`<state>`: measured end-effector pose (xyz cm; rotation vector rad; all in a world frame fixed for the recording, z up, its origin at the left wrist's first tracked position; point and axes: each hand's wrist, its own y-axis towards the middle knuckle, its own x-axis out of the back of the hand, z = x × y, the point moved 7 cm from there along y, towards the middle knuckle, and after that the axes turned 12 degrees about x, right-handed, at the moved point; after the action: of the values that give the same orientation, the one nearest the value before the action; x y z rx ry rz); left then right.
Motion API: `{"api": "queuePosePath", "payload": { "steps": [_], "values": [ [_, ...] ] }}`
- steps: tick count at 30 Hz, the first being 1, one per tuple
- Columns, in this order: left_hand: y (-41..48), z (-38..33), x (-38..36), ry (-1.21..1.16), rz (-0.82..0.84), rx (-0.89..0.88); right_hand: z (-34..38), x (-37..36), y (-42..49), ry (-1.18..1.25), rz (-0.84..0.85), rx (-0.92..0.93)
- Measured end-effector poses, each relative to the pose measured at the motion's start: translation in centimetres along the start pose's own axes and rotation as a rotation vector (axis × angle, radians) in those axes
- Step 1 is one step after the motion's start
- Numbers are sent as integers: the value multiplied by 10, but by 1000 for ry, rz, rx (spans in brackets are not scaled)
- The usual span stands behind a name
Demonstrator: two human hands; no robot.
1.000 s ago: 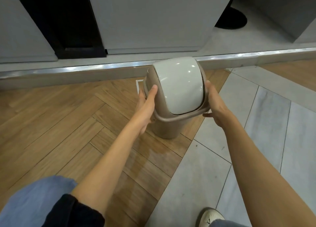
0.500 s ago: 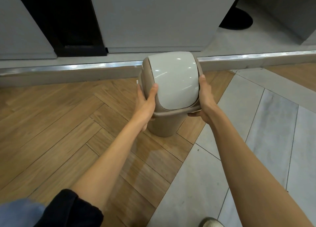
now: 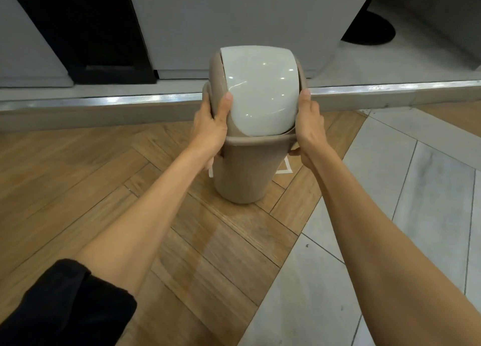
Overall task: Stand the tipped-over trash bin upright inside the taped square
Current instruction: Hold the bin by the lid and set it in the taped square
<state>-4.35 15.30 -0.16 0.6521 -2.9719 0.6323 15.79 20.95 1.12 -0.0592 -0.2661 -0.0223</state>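
At the far left, a black sleeve (image 3: 65, 306) covers the upper part of the left arm, which reaches forward over the herringbone wood floor (image 3: 78, 176). The left hand (image 3: 210, 126) has its grip closed on the left side of the trash bin (image 3: 244, 173): the thumb lies up along the edge of the pale swing lid (image 3: 260, 90) and the fingers wrap around the rim out of sight behind it. The bin itself is taupe, tapering toward its base, and stands upright or very nearly so, with the domed lid facing the camera; whether its base touches the floor or hangs just above it cannot be told. White tape of the taped square (image 3: 285, 169) shows as a corner just right of the bin's body and as a short strip by its left side, so the bin sits over the marked spot, though most of the outline is hidden behind it. The right hand (image 3: 309, 126) grips the right side of the rim in the same closed way, thumb up against the lid housing, fingers curled underneath. Behind the bin a metal floor strip (image 3: 104, 100) runs across the view in front of grey cabinet panels (image 3: 234, 14). To the right, the wood gives way to pale stone tiles (image 3: 390, 176).
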Motion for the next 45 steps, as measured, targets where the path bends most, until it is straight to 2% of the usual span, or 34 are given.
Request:
{"api": "queuePosePath", "payload": {
  "steps": [11, 16, 26, 45],
  "values": [
    [-22, 21, 8, 28, -18, -175, -13, 8, -32, -5, -122, 119],
    [-21, 24, 3, -2, 10, -149, -6, 13, -31, -36, -170, 217],
    [30, -2, -10, 91, 24, -112, -4, 2, 28, -18, -132, 159],
    [92, -30, -12, 38, 101, -58, 13, -33, 96, -44, 49, 144]
  ]
}}
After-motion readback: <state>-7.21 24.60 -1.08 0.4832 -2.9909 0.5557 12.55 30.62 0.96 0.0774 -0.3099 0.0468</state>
